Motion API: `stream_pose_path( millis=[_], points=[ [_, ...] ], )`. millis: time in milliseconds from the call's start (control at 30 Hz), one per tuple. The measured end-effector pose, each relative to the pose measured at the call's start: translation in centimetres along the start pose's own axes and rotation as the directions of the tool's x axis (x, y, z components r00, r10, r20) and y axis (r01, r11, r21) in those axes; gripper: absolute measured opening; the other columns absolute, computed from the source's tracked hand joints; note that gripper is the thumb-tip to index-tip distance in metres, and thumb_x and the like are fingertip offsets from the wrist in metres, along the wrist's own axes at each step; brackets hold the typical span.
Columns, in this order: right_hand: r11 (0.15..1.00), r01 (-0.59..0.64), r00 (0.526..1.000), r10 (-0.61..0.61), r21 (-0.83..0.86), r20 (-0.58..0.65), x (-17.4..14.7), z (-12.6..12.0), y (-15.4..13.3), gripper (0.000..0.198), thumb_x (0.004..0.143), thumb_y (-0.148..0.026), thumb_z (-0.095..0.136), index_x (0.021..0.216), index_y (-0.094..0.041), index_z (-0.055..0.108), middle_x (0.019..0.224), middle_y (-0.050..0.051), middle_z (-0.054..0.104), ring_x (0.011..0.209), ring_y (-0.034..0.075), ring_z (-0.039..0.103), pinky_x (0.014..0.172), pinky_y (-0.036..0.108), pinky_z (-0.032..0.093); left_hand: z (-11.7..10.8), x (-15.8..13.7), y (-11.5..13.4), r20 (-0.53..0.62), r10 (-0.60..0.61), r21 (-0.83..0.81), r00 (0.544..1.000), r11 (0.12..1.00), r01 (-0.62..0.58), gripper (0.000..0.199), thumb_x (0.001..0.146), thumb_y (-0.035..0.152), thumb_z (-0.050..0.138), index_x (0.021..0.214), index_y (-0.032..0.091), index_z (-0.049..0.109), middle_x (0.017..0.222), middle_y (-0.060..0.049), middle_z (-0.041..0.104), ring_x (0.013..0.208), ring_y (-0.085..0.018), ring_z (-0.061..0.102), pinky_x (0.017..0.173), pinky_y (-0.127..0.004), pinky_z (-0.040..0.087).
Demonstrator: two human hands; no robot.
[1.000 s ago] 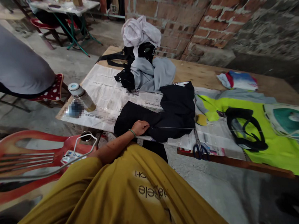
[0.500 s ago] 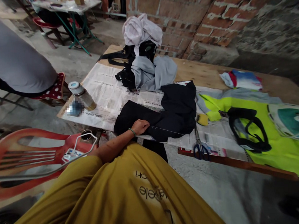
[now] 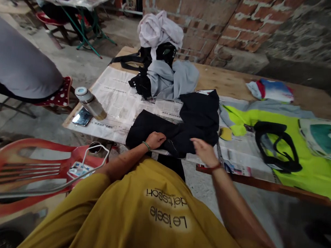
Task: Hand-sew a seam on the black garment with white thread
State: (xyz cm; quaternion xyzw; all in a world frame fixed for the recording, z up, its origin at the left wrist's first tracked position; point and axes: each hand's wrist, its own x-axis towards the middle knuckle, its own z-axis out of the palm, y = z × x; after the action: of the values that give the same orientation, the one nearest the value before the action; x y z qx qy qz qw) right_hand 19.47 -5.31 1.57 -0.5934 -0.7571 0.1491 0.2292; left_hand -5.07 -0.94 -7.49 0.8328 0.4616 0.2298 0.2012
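Observation:
Dark navy cloth point(image 3: 199, 116), probably a garment, lies bent across the table's near edge. My left hand point(image 3: 154, 141), with a green bead bracelet, is closed on its front fold. Just right of those fingers a thin pale thread point(image 3: 172, 143) curls loosely over the cloth. Over the cloth's right end is my right hand point(image 3: 204, 150), thumb and fingertips pressed together; anything between them is too small to make out. Scissors with dark blue handles point(image 3: 227, 166) are partly hidden behind my right wrist. A yellow pad-like object point(image 3: 225, 134) sits beside the cloth.
Newspaper point(image 3: 112, 89) covers part of the wooden table point(image 3: 224, 77). A flask point(image 3: 91, 105) and phone point(image 3: 82, 117) stand left; grey cloth point(image 3: 172, 79) lies behind. On the right are a neon-yellow garment point(image 3: 312, 179), black strap point(image 3: 279, 142) and iron point(image 3: 324, 138). A red chair point(image 3: 30, 170) stands left.
My right hand has come into view from the right, to the cloth's right end. The thread, straight and taut before, now lies slack and curled. My left hand keeps its place.

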Motion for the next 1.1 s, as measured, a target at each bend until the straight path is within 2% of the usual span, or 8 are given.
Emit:
stream_pose_path(
  millis=[133, 267, 400, 633, 733, 833, 933, 1100],
  points=[
    [0.961, 0.118, 0.985, -0.083, -0.250, 0.148, 0.5, 4.5, -2.8, 0.039, 0.090, -0.045, 0.042, 0.107, -0.016, 0.062, 0.092, 0.010, 0.063, 0.079, 0.018, 0.058, 0.068, 0.027, 0.041, -0.1, 0.0, 0.0, 0.025, 0.012, 0.022, 1.000, 1.000, -0.013, 0.019, 0.086, 0.022, 0.049, 0.088, 0.019, 0.067, 0.089, -0.003, 0.070, 0.084, -0.016, 0.064, 0.076, -0.027, 0.042],
    [0.833, 0.351, 0.925, -0.238, -0.429, 0.295, 1.1, 5.0, -2.4, 0.034, 0.093, -0.031, 0.035, 0.088, -0.017, 0.065, 0.076, 0.008, 0.060, 0.069, 0.016, 0.051, 0.067, 0.028, 0.031, -0.2, 0.0, 0.0, 0.036, 0.019, 0.021, 0.999, 1.000, -0.019, 0.020, 0.087, 0.023, 0.048, 0.089, 0.019, 0.067, 0.090, -0.004, 0.070, 0.086, -0.015, 0.063, 0.077, -0.027, 0.041],
    [0.709, 0.530, 0.846, -0.406, -0.465, 0.345, 3.5, 2.0, -0.3, 0.034, 0.091, -0.017, 0.032, 0.088, -0.014, 0.066, 0.068, 0.008, 0.056, 0.066, 0.016, 0.045, 0.065, 0.030, 0.026, -0.3, 0.0, 0.0, 0.040, 0.014, 0.004, 0.999, 1.000, -0.014, 0.021, 0.088, 0.024, 0.047, 0.088, 0.019, 0.067, 0.092, -0.003, 0.070, 0.087, -0.015, 0.063, 0.077, -0.027, 0.041],
    [0.564, 0.594, 0.797, -0.512, -0.574, 0.321, 11.1, -6.3, 1.1, 0.029, 0.091, -0.018, 0.035, 0.093, -0.014, 0.064, 0.065, 0.006, 0.053, 0.064, 0.016, 0.042, 0.063, 0.031, 0.024, -0.3, 0.1, 0.0, 0.044, -0.010, -0.010, 0.999, 1.000, 0.010, 0.020, 0.087, 0.025, 0.047, 0.090, 0.019, 0.067, 0.091, -0.004, 0.070, 0.087, -0.015, 0.063, 0.078, -0.026, 0.041],
    [0.652, 0.494, 0.864, -0.442, -0.575, 0.241, 13.3, -9.6, 1.7, 0.026, 0.093, -0.022, 0.037, 0.094, -0.015, 0.062, 0.068, 0.007, 0.052, 0.070, 0.017, 0.045, 0.068, 0.032, 0.027, -0.4, 0.1, -0.1, 0.032, -0.012, -0.017, 0.999, 1.000, 0.012, 0.021, 0.087, 0.025, 0.048, 0.090, 0.018, 0.067, 0.089, -0.004, 0.070, 0.085, -0.015, 0.063, 0.077, -0.025, 0.041],
    [0.820, 0.210, 0.968, -0.252, -0.532, -0.006, 13.6, -11.2, 2.3, 0.021, 0.088, -0.029, 0.048, 0.101, -0.014, 0.057, 0.082, 0.013, 0.055, 0.084, 0.021, 0.048, 0.075, 0.036, 0.032, -0.4, 0.0, -0.1, 0.023, -0.007, -0.034, 1.000, 0.999, 0.008, 0.020, 0.087, 0.025, 0.049, 0.090, 0.018, 0.067, 0.088, -0.004, 0.070, 0.083, -0.015, 0.063, 0.076, -0.026, 0.041],
    [0.931, -0.069, 0.989, 0.017, -0.359, -0.146, 11.3, -10.4, 2.3, 0.028, 0.077, -0.019, 0.057, 0.103, -0.013, 0.051, 0.090, 0.015, 0.056, 0.089, 0.023, 0.051, 0.076, 0.036, 0.039, -0.3, 0.0, -0.1, 0.009, 0.004, -0.049, 1.000, 0.999, -0.004, 0.020, 0.087, 0.025, 0.048, 0.089, 0.019, 0.068, 0.089, -0.004, 0.070, 0.085, -0.015, 0.063, 0.077, -0.025, 0.041],
    [0.962, -0.218, 0.975, 0.208, 0.165, 0.075, 2.7, -4.3, -0.1, 0.023, 0.073, -0.014, 0.044, 0.096, -0.017, 0.046, 0.088, 0.008, 0.060, 0.071, 0.015, 0.060, 0.069, 0.031, 0.048, -0.5, 0.1, -0.2, 0.002, 0.002, -0.106, 1.000, 0.994, -0.002, 0.019, 0.085, 0.023, 0.050, 0.087, 0.019, 0.068, 0.088, -0.004, 0.071, 0.084, -0.015, 0.063, 0.077, -0.025, 0.043]
  ],
)
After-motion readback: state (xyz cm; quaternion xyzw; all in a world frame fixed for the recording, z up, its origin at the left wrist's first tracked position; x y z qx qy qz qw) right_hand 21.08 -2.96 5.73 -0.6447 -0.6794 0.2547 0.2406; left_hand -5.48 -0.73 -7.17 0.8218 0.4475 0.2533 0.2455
